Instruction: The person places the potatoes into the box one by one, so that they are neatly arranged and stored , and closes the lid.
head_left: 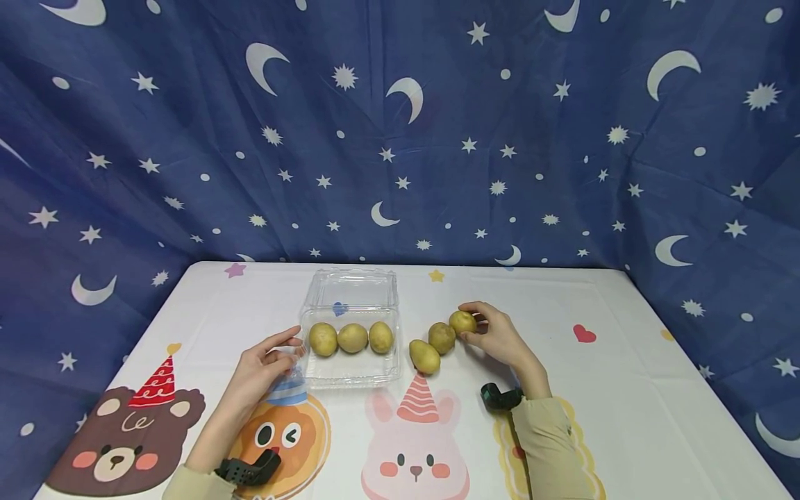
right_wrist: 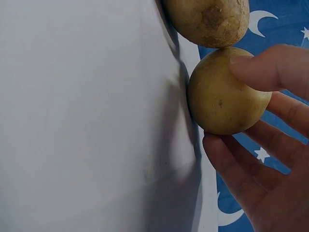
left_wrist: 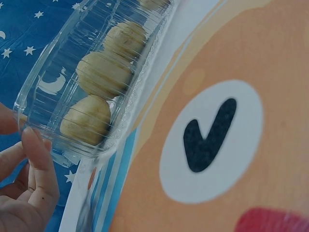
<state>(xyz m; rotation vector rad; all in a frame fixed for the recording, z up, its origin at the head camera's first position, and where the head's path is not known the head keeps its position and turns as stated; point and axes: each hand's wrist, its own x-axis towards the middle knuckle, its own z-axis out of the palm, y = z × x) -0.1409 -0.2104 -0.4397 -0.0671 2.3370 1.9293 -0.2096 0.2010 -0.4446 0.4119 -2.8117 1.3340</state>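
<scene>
Gripping the rightmost potato (head_left: 462, 322), outside the clear box (head_left: 355, 383), is the right hand (head_left: 498, 339), head view. Left wrist: the left hand (left_wrist: 29, 186) pinches its probably flimsy edge. Right wrist: the potato, likely firm, holds best around its middle.

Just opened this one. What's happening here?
A person is handling potatoes with both bare hands. The right hand grips one potato, at the far end of a line of three on the table; the brownish potato and the near potato are untouched by either hand. The left hand holds the left edge of a clear plastic container, whose lid is open. Three more potatoes sit inside it in a row.
</scene>
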